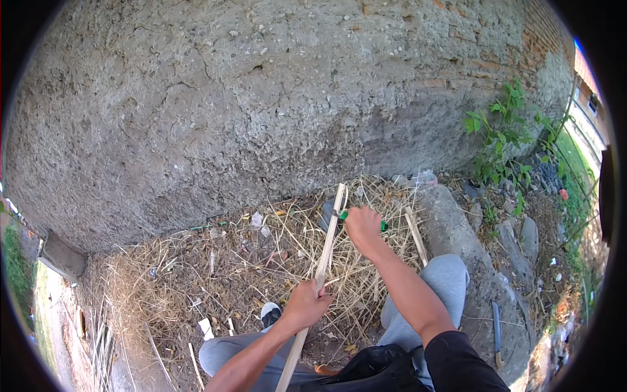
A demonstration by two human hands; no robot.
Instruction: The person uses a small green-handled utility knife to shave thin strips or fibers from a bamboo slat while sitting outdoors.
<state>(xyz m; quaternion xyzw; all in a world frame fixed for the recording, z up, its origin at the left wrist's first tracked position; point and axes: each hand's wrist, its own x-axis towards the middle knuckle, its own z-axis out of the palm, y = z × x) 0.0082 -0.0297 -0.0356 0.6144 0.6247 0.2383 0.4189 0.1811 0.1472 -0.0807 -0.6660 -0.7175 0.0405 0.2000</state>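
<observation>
My left hand (305, 304) is closed around a long pale wooden strip (324, 256), which runs from my lap up toward the wall. The strip's far end leans over the straw. My right hand (364, 228) is closed on a small tool with a green handle (383, 226); its green parts show on both sides of the fist. The tool's dark front part meets the strip a little below its far end. Its exact kind is hidden by my fingers. A second wooden strip (415, 236) lies right of my right hand, by my knee.
A rough, crumbling wall (261, 117) rises close ahead. Dry straw (353, 294) and litter cover the ground. To the right are a stone slab (450, 219), a long blue-grey tool (498, 333) and a leafy plant (506, 124). Thin sticks (195, 366) lie at lower left.
</observation>
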